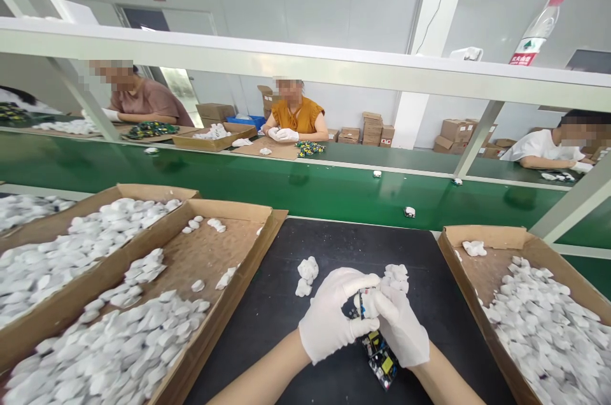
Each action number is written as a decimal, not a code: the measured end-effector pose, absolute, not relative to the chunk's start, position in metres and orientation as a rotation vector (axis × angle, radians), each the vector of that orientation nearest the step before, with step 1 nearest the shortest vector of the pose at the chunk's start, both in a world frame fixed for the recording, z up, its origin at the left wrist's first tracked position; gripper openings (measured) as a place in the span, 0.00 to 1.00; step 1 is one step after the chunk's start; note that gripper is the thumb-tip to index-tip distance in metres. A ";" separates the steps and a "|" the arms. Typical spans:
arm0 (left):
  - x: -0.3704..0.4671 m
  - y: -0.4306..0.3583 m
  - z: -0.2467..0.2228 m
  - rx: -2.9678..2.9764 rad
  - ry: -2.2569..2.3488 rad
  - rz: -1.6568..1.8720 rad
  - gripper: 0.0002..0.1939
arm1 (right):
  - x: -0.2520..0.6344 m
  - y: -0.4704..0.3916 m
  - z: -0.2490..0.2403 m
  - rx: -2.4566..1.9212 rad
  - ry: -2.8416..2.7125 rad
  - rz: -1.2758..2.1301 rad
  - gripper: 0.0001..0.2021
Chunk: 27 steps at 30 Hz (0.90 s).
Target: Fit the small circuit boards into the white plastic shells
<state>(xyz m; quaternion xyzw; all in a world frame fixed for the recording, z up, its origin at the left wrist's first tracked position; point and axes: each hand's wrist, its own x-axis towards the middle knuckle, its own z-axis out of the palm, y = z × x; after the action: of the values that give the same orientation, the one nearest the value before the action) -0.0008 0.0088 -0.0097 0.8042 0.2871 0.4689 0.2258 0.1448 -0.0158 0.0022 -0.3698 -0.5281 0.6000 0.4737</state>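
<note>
Both of my hands wear white gloves and meet over the black work surface (258, 322). My left hand (329, 312) pinches a small circuit board (361, 304) on edge between thumb and fingers. Against that board, my right hand (405, 323) has its fingers closed on a small white rounded piece (370, 304), partly covered by the glove. Just below my hands lie more circuit boards (383, 362) with yellow and black parts. A small cluster of white pieces (308, 270) sits beyond my left hand, and another white cluster (396, 276) is behind my right.
Cardboard trays of white pieces flank me: a left tray (252, 211), one farther left (157, 190), and a right tray (487, 234). A green conveyor (334, 191) carries several small white items. Above it runs a white shelf (305, 56) holding a bottle (533, 35). Co-workers (298, 115) sit opposite.
</note>
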 end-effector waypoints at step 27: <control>0.003 0.002 -0.001 2.526 0.966 1.492 0.18 | 0.141 -0.020 0.005 -1.068 -1.421 1.389 0.18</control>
<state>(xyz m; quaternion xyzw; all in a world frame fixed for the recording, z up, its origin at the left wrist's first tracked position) 0.0034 0.0019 -0.0007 0.8176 0.3127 0.4828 0.0268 0.1412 -0.0198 0.0050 -0.4276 -0.5692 0.5563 0.4285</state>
